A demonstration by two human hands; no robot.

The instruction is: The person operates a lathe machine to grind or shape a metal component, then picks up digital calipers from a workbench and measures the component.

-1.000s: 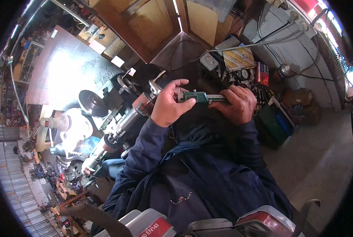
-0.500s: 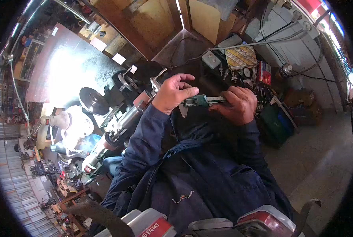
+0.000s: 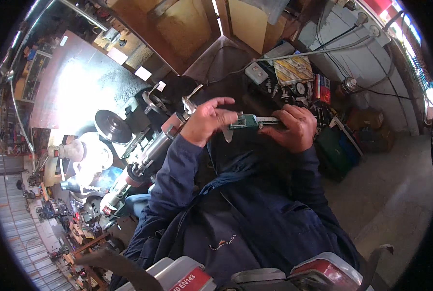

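Both hands hold a digital caliper (image 3: 248, 122) level above a lathe (image 3: 148, 145). The left hand (image 3: 204, 121) pinches its jaw end, fingers curled; the right hand (image 3: 294, 127) closes around the beam, hiding its far end.

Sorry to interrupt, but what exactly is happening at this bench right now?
A person in a dark blue jacket is holding a digital caliper in both hands above a small lathe. The right hand grips the caliper's beam, while the left hand rests at the jaw end, fingers partly spread. Whether the jaws close on anything cannot be told. A long metal workpiece sits along the lathe beneath the left hand, and the shelf behind is crowded with tools and boxes.
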